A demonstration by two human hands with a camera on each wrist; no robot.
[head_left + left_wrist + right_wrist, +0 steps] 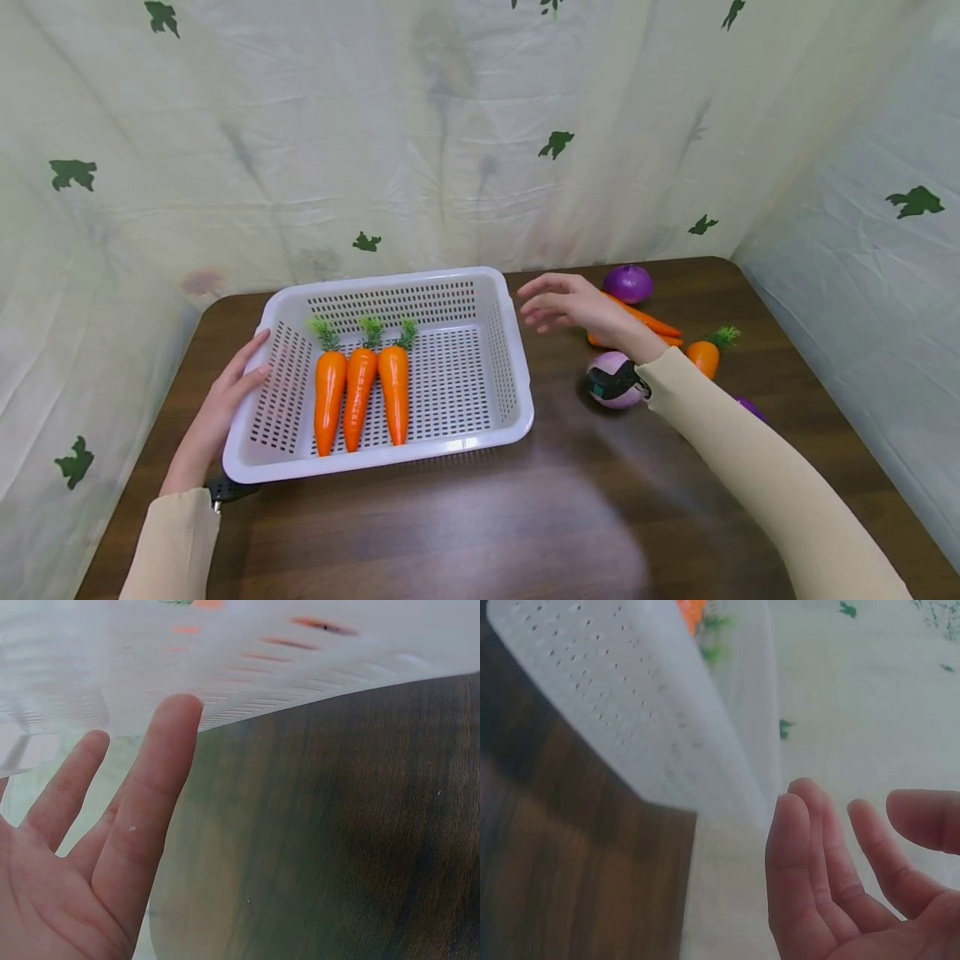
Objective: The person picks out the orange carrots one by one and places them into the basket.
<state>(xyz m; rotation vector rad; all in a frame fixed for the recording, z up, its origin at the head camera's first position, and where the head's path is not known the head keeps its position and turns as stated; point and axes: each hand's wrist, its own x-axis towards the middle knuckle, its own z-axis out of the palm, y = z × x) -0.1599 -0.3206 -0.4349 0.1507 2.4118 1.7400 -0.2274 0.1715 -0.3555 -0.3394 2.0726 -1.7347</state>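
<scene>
A white perforated plastic basket [465, 443] stands at the left of the table. Inside it, 3 orange carrots [361, 396] with green tops lie side by side in its left half. My left hand [213, 408] is at the basket's left side, its extended fingers against the wall; the left wrist view shows the fingertips [180, 712] close to the slotted plastic. Just beyond the right rim, my right hand [573, 304] hovers with loosely bent fingers and holds nothing. In the right wrist view a gap separates its thumb [926, 817] from the fingers.
Right of the basket, partly behind my right arm, lie a purple onion [628, 283], long carrots [654, 322], a lilac round vegetable [609, 363] and a short carrot [703, 357]. A purple thing [750, 407] shows past the sleeve. Pale curtains [465, 150] stand behind the wooden table [450, 533].
</scene>
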